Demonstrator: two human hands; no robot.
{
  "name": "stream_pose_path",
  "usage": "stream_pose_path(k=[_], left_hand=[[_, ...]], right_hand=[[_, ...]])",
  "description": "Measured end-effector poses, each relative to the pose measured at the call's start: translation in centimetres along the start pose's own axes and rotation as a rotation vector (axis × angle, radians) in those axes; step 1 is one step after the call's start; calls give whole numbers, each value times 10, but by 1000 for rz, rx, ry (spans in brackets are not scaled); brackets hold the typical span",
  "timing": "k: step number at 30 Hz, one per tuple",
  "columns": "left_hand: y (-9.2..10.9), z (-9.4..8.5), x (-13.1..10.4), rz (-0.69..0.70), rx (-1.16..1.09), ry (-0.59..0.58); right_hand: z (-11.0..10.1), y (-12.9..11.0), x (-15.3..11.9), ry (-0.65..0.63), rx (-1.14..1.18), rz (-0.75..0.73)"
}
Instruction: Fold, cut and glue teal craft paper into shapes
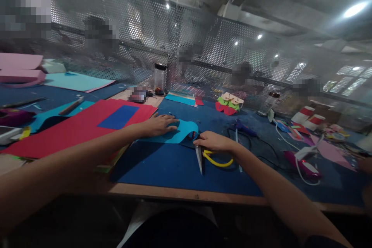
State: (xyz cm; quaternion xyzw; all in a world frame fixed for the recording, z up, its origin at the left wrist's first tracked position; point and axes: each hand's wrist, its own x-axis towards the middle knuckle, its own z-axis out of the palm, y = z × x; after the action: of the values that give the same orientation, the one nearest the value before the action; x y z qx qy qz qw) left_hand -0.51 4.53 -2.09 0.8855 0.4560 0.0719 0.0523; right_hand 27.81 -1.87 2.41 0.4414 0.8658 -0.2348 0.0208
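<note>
My left hand [161,124] lies palm down, fingers stretched out, on a turquoise sheet [177,133]. The sheet's right end curls up and back over itself. At that curled end, my right hand [213,141] is closed, thumb and fingers together. It has scissors with a yellow handle [219,162], their blades pointing toward the table's front edge. Whether its fingertips also pinch the sheet is hidden. Under my left forearm spreads a large red sheet [78,128], with a blue rectangle [119,117] on top.
A glue gun [245,128] and its cable lie right of my right hand. Farther right are a purple device [302,164] with a white cable and red-white pieces [303,114]. A jar [160,79] and colourful cutouts [228,103] stand near the perforated metal screen [203,50].
</note>
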Motion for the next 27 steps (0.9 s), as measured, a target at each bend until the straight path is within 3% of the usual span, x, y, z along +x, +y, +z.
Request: stream_pose_path(k=[4,14,27], left_hand=[[-5,-3,-3,32,8,-5],[-8,10,-4,54,20,27],[-6,8,-6,56,25,51]], right_hand=[[1,2,1,13,0,7],[2,-2,1,20,22,4],[1,-10,5,-2,73,14]])
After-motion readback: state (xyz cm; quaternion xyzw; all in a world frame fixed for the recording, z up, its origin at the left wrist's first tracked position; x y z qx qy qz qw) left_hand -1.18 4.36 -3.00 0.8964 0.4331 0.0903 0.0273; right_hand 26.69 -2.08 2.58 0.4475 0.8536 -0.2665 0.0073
